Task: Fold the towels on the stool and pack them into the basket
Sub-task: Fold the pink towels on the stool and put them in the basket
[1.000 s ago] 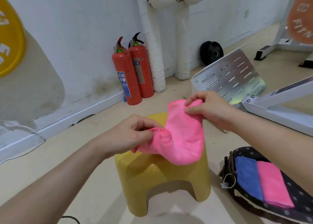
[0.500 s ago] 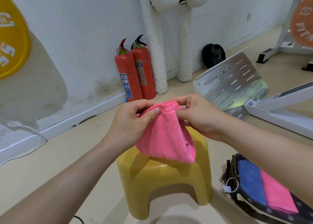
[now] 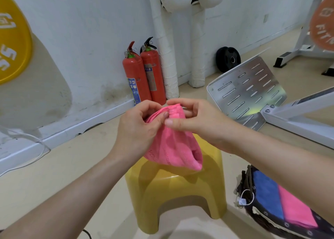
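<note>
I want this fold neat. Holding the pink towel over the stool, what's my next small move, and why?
Probably lay the pink towel flat on the stool. Left hand and right hand pinch its top edge together, and it hangs bunched, so it needs smoothing before another fold.

yellow weight plate (image 3: 14,45): white digits, "5" legible, rest cut off | orange weight plate (image 3: 323,27): "FITN", rest cut off | right fire extinguisher (image 3: 153,79): grey label, Chinese characters, too small to read | left fire extinguisher (image 3: 136,76): blue pictogram label, unreadable

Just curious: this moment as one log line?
left hand: pinches pink cloth towel | right hand: pinches same towel | towel: over yellow plastic stool | phase: folding
</note>
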`<state>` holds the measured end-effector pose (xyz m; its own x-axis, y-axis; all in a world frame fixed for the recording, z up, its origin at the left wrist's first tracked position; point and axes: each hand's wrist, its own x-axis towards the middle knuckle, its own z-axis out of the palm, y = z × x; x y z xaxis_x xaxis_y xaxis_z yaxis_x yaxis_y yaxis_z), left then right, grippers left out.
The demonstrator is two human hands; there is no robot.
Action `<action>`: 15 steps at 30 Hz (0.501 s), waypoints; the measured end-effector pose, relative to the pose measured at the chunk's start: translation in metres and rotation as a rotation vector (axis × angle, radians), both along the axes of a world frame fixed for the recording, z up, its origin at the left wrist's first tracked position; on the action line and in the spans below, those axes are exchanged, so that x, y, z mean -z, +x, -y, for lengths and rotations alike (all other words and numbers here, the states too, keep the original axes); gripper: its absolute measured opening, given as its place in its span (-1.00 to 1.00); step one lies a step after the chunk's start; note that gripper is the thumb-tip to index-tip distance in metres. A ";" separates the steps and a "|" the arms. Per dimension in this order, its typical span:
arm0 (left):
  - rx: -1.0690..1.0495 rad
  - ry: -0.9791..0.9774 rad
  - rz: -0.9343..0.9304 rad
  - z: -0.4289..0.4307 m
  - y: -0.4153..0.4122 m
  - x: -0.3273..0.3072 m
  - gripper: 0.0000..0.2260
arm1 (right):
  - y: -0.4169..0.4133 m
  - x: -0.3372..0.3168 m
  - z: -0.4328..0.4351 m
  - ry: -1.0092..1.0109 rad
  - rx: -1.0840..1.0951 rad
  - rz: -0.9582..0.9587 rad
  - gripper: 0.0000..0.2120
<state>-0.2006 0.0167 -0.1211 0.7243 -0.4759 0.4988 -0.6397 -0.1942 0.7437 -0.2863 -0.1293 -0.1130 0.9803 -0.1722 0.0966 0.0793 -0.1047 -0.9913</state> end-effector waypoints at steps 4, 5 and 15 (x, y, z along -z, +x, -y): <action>0.034 0.025 -0.127 -0.001 0.001 -0.003 -0.88 | 0.002 -0.002 -0.001 -0.128 0.143 0.042 -0.61; 0.060 0.046 -0.189 -0.003 0.002 -0.006 -0.82 | 0.001 -0.003 0.002 -0.120 0.153 0.039 -0.63; 0.306 0.416 -0.495 -0.027 0.028 -0.012 -0.77 | -0.004 -0.013 0.011 -0.260 0.125 0.034 -0.68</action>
